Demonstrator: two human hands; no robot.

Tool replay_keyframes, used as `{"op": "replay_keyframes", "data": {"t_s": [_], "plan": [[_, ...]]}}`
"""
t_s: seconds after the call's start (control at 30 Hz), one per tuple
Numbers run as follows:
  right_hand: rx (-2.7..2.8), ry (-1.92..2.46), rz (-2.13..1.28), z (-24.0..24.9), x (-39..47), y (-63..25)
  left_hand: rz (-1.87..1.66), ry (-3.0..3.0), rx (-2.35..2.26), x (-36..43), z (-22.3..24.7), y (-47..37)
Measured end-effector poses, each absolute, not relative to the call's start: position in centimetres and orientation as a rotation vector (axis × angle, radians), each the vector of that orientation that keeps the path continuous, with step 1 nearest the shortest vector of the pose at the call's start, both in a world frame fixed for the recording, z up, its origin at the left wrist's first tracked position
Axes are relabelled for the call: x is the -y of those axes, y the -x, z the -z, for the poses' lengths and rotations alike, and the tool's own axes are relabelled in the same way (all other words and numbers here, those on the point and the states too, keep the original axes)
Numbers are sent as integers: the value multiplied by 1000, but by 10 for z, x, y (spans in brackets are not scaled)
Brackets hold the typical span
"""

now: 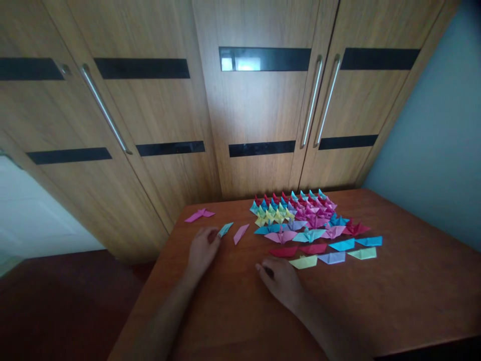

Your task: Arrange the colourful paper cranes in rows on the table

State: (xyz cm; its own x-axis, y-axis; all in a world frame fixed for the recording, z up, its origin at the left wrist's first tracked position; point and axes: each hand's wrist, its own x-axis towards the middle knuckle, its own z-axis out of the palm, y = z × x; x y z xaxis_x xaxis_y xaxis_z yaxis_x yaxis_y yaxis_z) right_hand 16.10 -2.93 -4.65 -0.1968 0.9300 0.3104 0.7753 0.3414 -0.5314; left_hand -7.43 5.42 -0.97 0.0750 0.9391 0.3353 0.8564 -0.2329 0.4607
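Two hands are over a reddish-brown wood surface (233, 311), its far edge up agst the light wood-grain wardrobe doors (255, 110). Left edge slants down-left past the left forearm, w/ dark floor (67, 306) beyond; blue-grey wall (439, 130) to the right. Open room: a strip of wood btwn the hands, plus a wide stretch right of the folded rows.

Mat'ls: thin matte paper, sharp creases. Paper cranes (314, 220) stand packed in rows nr the far edge, pointed tips up, in red, blue, yellow, magenta etc.; those in the nearest rows have wings spread. Just nearer lie flat slanted strips, approx. boat-shaped: red strips (283, 251), blue strips (341, 244), pale green strips (303, 261) & a lavender strip (331, 257).

Left hand (202, 248): thumb & forefinger nearly tog., pinching the near end of a light-blue folded paper (226, 229), which points away & rightward from the fingers. Pink folded paper (241, 234) lies just right of it, apart; magenta folded paper (199, 214) is beyond the hand, nr the far-left corner.

Right hand (281, 281): fingers loosely curled, small gap btwn thumb & forefinger, nothing seen in them. It's just beside the nearest pale green strip; can't tell if touching.
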Motion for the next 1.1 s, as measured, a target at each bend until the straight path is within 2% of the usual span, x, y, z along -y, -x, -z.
{"op": "replay_keyframes", "data": {"t_s": [0.2, 0.67, 0.93, 1.1], "plan": [[2025, 1441, -382, 41, 30, -161, -612, -2253, -2239, -109, 4, 120], [1998, 1458, -374, 40, 28, -160, -431, -2203, -2303, -159, 21, 146], [2004, 1449, -380, 41, 28, -161, -490, -2294, -2286, -131, 26, 143], [1987, 1440, -392, 41, 28, -161, -796, -2314, -2132, -110, 22, 141]]}}
